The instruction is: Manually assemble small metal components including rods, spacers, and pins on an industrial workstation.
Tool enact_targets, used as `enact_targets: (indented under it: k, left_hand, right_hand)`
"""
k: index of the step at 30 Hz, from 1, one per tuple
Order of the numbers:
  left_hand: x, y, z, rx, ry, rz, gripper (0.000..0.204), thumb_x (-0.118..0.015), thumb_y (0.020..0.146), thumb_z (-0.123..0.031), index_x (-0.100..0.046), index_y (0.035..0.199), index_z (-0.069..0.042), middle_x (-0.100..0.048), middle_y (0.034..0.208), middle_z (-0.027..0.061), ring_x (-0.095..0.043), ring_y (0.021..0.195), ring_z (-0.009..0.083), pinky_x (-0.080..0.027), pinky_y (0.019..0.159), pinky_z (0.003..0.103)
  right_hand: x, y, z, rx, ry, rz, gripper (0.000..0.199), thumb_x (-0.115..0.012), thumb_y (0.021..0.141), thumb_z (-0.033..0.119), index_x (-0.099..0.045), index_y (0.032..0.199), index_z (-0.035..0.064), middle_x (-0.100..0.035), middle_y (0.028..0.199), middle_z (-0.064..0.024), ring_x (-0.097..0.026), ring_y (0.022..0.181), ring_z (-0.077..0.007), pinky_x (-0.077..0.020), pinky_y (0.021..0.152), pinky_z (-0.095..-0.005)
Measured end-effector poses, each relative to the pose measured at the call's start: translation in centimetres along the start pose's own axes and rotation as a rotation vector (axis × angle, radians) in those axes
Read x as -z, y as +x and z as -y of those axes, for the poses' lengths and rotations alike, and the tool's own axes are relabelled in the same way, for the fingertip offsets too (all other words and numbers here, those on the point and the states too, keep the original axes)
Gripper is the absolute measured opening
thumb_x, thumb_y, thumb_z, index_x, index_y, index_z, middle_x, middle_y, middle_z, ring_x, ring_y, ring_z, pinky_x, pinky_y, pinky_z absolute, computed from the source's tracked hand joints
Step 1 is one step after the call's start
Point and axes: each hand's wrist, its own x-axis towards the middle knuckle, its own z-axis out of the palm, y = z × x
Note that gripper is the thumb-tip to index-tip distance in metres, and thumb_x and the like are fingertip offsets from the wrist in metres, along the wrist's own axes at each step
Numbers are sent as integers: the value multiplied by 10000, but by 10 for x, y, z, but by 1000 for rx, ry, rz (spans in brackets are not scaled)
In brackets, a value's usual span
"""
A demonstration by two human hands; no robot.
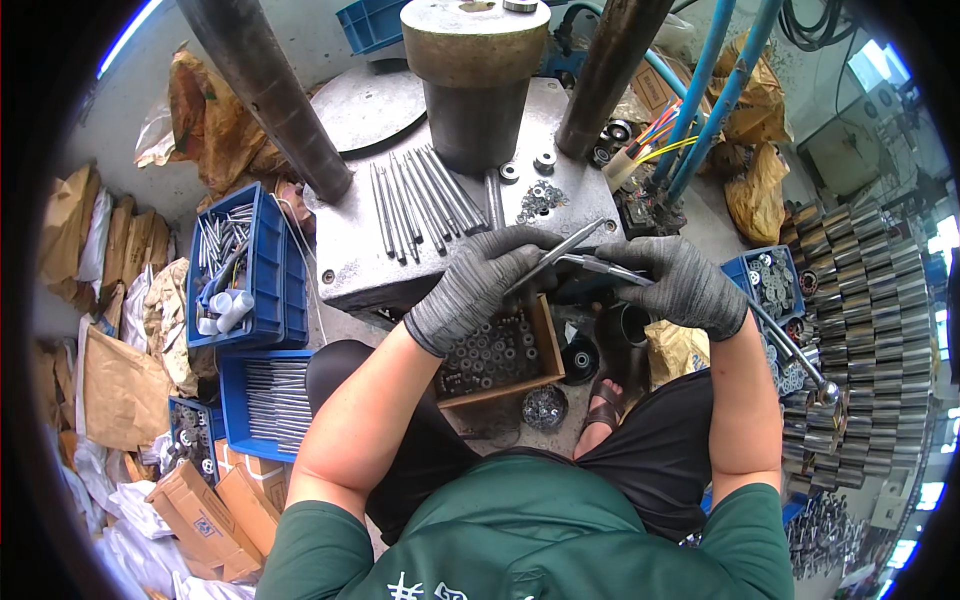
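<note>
My left hand, in a grey knitted glove, is closed around a slim metal shaft whose tapered end points up to the right. In a matching glove, my right hand pinches a second, stepped metal shaft that points left. The two shafts come close together between my hands; I cannot tell whether they touch. Just beyond my left hand, a row of similar metal shafts lies on the press table. Small washers are heaped there, beside two bearings.
A thick steel ram and dark columns rise from the table. A ball-ended lever passes by my right forearm. Below my hands sits a wooden drawer of small rings. Blue crates stand left; stacked metal cylinders stand right.
</note>
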Motion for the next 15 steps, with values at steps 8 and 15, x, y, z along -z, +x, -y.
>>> enact_targets:
  k: [8,15]
  left_hand:
    - [0,2,1,174,-252,56,389,-593,1007,-231,-593,1294,31,-701,832,83,-611,563,99,-469,485,199]
    - [1,4,1,178,-496,202,408,-585,973,-184,-573,1291,72,-697,809,115,-589,505,121,-456,450,203]
  right_hand:
    - [-2,1,2,122,-4,18,517,-730,799,-35,-644,1307,14,-724,1136,-102,-648,1040,-136,-524,946,-314]
    - [-2,-1,-5,122,40,6,503,-737,803,4,-657,1298,37,-740,1149,-117,-664,1032,-128,-525,949,-304]
